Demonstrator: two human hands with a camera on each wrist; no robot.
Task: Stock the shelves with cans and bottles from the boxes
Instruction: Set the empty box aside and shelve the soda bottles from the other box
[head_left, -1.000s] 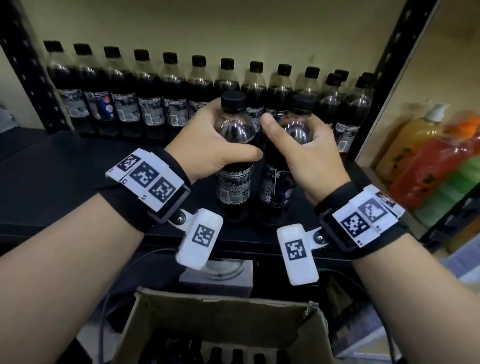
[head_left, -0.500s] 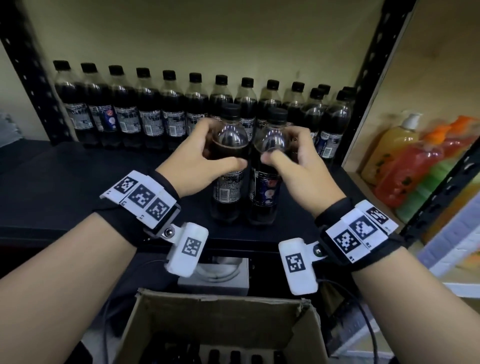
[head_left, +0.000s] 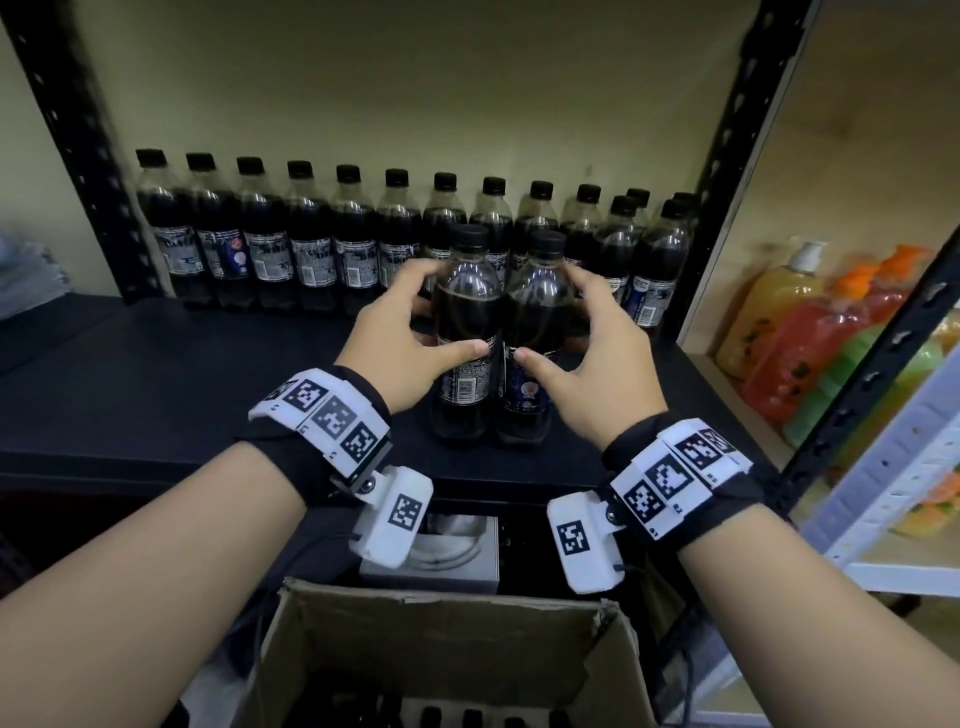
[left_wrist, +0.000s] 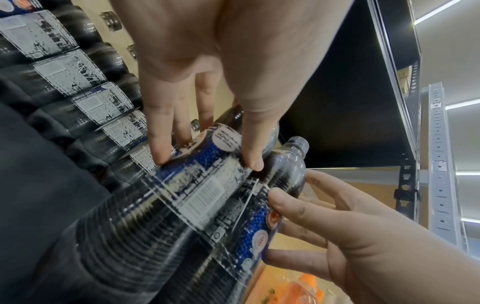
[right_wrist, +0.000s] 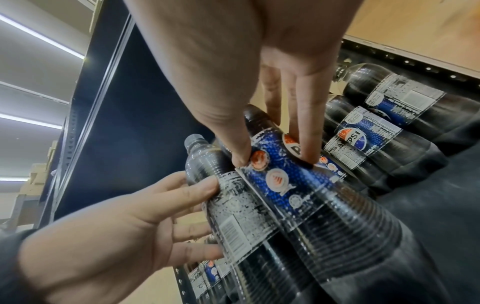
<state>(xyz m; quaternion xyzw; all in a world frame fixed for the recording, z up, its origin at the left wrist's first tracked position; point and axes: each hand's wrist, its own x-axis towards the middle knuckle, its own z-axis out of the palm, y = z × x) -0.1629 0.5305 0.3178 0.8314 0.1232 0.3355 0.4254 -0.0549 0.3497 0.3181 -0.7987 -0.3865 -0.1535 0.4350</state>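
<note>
Two bottles (head_left: 498, 332); wrist-cam: Pepsi labels.

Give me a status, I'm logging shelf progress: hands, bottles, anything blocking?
Left hand holds left bottle, right hand holds right bottle. Both upright on shelf, side by side. Back row close behind; path ahead short.

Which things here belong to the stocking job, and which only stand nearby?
Job:
- left hand on left cola bottle
- right hand on right cola bottle
- back row of bottles
- black shelf
- cardboard box

Nearby only:
- coloured soap bottles
- grey block
</note>
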